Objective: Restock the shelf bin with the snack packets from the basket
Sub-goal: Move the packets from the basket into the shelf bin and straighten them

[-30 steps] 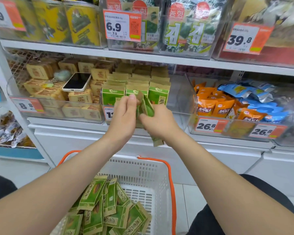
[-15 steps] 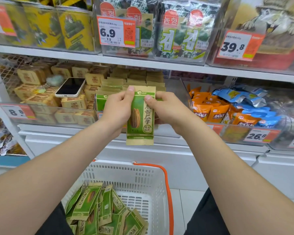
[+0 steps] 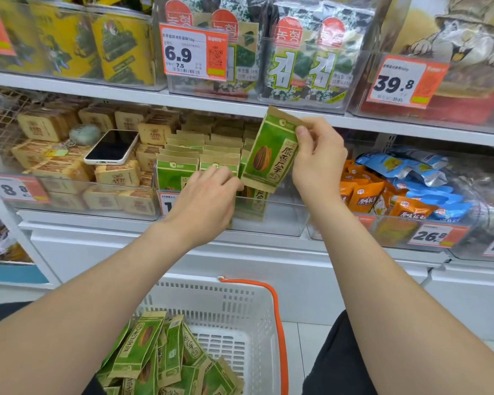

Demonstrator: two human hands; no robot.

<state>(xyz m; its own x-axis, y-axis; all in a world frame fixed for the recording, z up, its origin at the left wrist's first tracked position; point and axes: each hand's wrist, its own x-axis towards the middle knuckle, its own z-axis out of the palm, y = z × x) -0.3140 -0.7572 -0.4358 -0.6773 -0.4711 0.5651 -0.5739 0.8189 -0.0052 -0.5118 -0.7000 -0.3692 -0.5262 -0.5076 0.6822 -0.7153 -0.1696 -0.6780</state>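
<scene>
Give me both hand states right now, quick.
Left hand: fingers on the front packets in the shelf bin; grip cannot be told.
Right hand: closed, pinching a green snack packet by its top edge.

I read the raised sunflower-seed packet (image 3: pixel 268 155) as green with kraft-brown edges and a brown striped seed printed on it. Inside the clear shelf bin (image 3: pixel 280 219) the packets (image 3: pixel 177 169) match it. Right of the bin lie orange pouches (image 3: pixel 365 195) and blue pouches (image 3: pixel 388 166). Below the bin, the basket (image 3: pixel 211 300) is white and slotted, its handle (image 3: pixel 280 323) orange.
</scene>
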